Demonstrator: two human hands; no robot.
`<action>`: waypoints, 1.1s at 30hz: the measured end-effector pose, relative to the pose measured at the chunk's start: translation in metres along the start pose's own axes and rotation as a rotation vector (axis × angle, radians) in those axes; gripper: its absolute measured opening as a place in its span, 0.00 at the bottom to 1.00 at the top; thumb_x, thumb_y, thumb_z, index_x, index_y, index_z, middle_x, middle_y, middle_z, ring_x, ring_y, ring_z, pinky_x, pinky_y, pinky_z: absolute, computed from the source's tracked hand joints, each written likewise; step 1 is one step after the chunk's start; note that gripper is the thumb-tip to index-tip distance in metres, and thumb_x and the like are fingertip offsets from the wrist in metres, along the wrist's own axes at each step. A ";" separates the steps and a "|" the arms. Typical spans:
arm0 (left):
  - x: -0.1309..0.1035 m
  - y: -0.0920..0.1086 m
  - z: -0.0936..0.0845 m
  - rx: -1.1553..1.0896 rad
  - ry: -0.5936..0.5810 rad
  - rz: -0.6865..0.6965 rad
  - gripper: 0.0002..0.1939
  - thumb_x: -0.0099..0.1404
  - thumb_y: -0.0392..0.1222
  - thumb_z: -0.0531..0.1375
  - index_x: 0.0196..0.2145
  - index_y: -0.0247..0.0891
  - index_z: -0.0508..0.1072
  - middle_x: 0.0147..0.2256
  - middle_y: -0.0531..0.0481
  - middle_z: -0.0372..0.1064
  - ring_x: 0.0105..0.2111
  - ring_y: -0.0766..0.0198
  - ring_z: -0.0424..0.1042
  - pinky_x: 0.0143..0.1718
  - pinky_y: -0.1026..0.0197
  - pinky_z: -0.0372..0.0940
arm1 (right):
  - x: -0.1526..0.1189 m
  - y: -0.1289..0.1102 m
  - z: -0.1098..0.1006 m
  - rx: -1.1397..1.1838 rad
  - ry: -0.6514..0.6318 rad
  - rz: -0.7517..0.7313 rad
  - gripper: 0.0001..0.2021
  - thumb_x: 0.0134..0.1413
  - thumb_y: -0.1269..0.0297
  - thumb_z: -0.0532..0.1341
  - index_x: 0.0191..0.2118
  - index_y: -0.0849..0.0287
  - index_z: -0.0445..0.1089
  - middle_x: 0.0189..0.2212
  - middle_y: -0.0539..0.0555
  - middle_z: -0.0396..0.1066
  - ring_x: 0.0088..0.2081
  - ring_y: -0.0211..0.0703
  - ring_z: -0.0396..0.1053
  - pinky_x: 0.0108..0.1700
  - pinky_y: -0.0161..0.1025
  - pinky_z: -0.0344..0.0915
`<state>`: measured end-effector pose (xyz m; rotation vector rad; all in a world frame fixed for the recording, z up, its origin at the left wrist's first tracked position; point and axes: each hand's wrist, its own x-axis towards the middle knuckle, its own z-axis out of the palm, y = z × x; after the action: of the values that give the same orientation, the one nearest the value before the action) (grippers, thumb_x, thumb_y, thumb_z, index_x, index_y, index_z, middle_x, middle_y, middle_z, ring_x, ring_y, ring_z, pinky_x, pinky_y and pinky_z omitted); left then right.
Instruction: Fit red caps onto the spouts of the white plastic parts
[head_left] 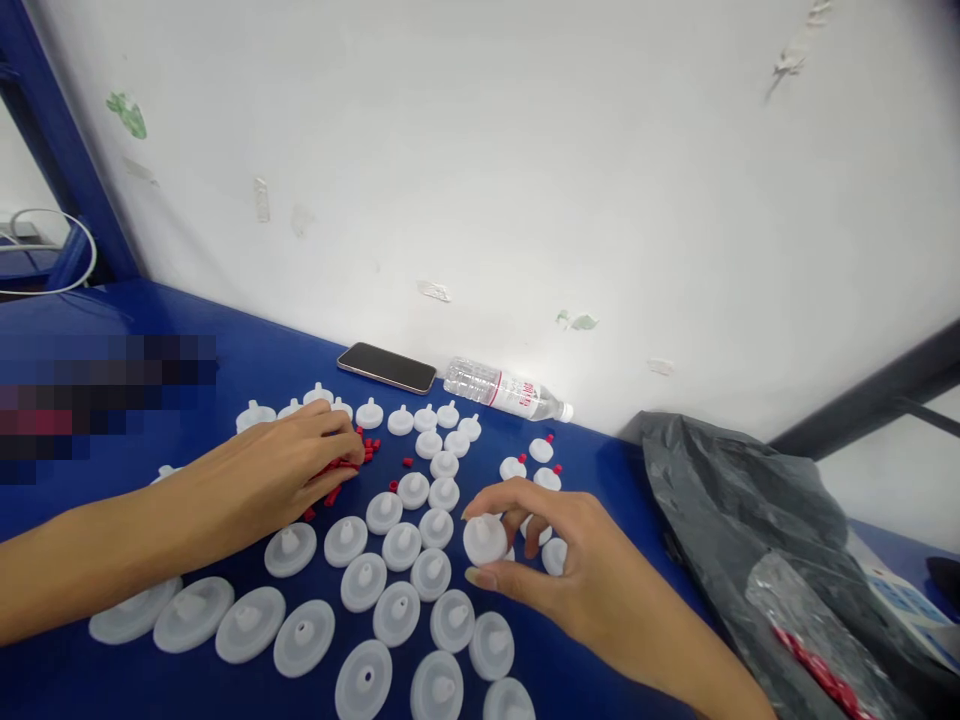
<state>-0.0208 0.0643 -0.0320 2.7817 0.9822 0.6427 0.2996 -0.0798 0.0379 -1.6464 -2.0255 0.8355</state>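
Note:
Between the thumb and forefinger of my right hand (555, 550) is a white plastic disc (485, 540) with a short nozzle, gripped by its rim. My left hand (311, 450) reaches into a small pile of red caps (369, 450). Its fingers are bent together among the caps, and whatever lies between the fingertips is hidden. Many similar white nozzled discs (401, 546) stand in rows around both hands, nozzles up. Beyond my right hand, several discs carry red caps on their nozzles, such as one capped disc (541, 449).
At the back, by the white wall (525, 180), lie a phone (386, 367) and a clear water bottle (506, 389). A dark plastic bag (697, 500) covers the right side of the blue table (217, 320). On it rests a clear bag of red pieces (817, 640).

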 end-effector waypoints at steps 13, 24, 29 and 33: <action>-0.002 0.056 -0.033 -0.172 0.251 0.216 0.11 0.79 0.40 0.60 0.55 0.50 0.77 0.46 0.54 0.82 0.43 0.63 0.80 0.44 0.63 0.74 | 0.011 0.006 0.022 -0.449 0.347 -0.422 0.10 0.74 0.64 0.65 0.56 0.51 0.69 0.48 0.49 0.82 0.44 0.45 0.82 0.40 0.40 0.72; -0.016 0.054 -0.015 -0.196 0.164 0.337 0.14 0.81 0.38 0.55 0.57 0.51 0.76 0.47 0.49 0.80 0.41 0.65 0.81 0.43 0.67 0.76 | 0.013 -0.012 0.043 -0.608 0.482 -0.697 0.13 0.82 0.59 0.54 0.56 0.57 0.73 0.51 0.53 0.83 0.40 0.40 0.83 0.34 0.37 0.70; -0.012 0.063 -0.022 -0.297 0.183 0.316 0.13 0.82 0.41 0.57 0.56 0.55 0.79 0.44 0.52 0.82 0.37 0.66 0.82 0.39 0.69 0.76 | 0.013 -0.015 0.044 -0.622 0.523 -0.739 0.12 0.81 0.60 0.56 0.54 0.58 0.76 0.49 0.53 0.84 0.40 0.40 0.84 0.34 0.37 0.73; -0.007 0.069 -0.028 -0.417 0.138 0.258 0.09 0.80 0.43 0.61 0.50 0.54 0.83 0.41 0.55 0.83 0.35 0.69 0.81 0.38 0.72 0.76 | 0.013 -0.013 0.046 -0.521 0.570 -0.774 0.07 0.78 0.65 0.61 0.51 0.58 0.77 0.52 0.50 0.85 0.33 0.35 0.82 0.37 0.32 0.78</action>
<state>0.0017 0.0059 0.0083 2.5283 0.4390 0.9597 0.2571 -0.0783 0.0116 -0.9590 -2.2363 -0.4105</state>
